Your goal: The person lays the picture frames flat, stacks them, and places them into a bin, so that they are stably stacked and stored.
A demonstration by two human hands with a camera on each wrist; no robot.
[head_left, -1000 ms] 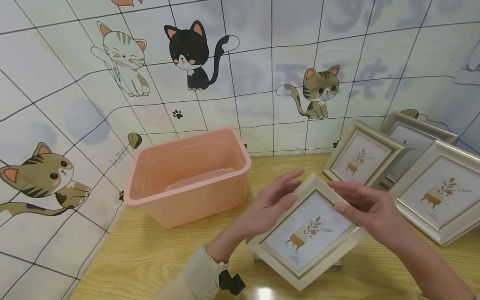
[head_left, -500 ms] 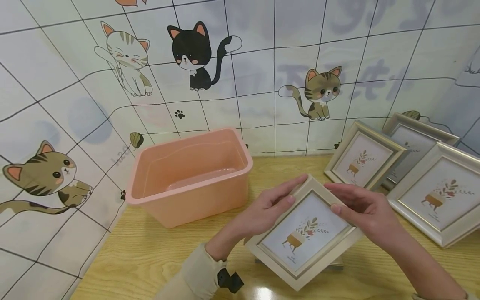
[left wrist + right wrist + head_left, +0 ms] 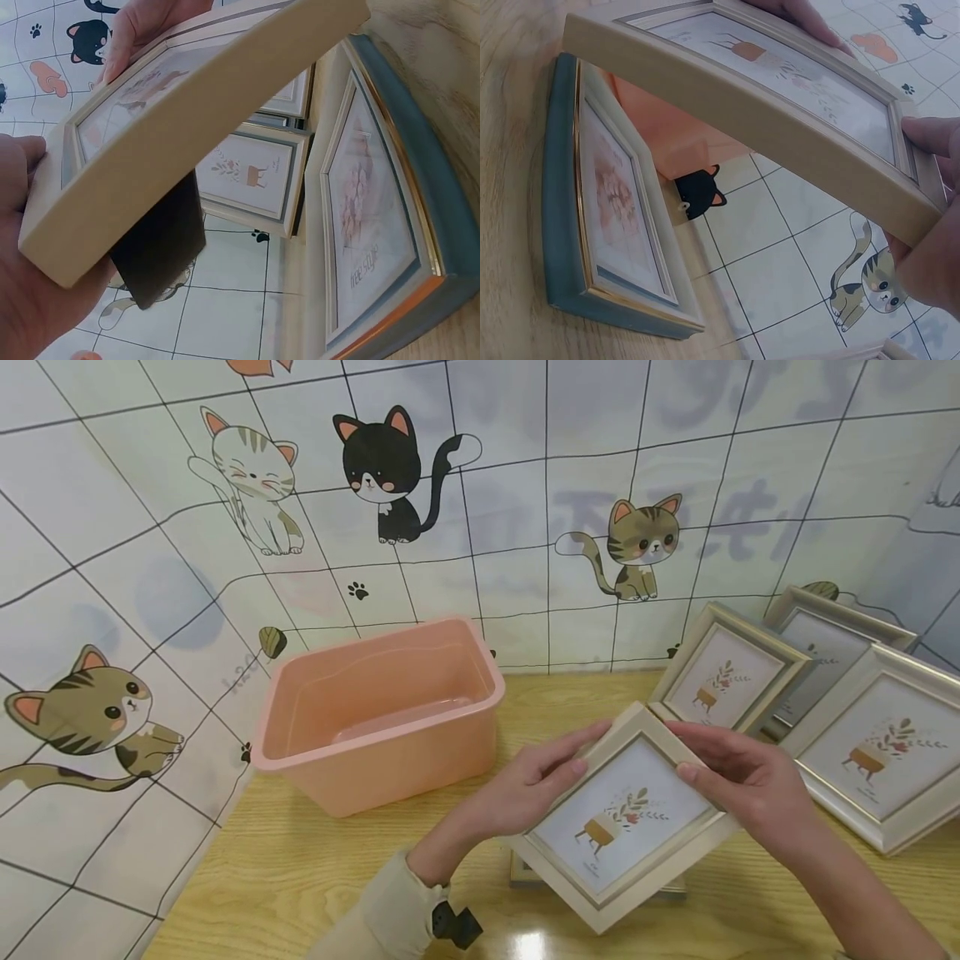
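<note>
Both hands hold a cream picture frame [image 3: 618, 818] at a slant above the table. My left hand [image 3: 528, 789] grips its left edge, thumb on the front. On the upper right edge, my right hand [image 3: 753, 781] has its thumb on the front and its fingers behind. The print inside shows a brown planter with leaves. A dark stand [image 3: 161, 244] juts out from the back in the left wrist view. Underneath, a second picture frame with teal sides and a gold line [image 3: 615, 199] lies face up on the table, mostly hidden in the head view.
A pink plastic bin [image 3: 390, 768] stands on the wooden table [image 3: 300, 868] at left, against the cat-patterned wall covering [image 3: 510, 568]. At right stand several picture frames, including a gold-edged one [image 3: 723, 677] and a large silver-white one [image 3: 888, 752].
The held picture frame shifted slightly left, then up and right, uncovering more of the one lying below. Both hands keep their hold and move with it. The bin and standing frames stay put.
</note>
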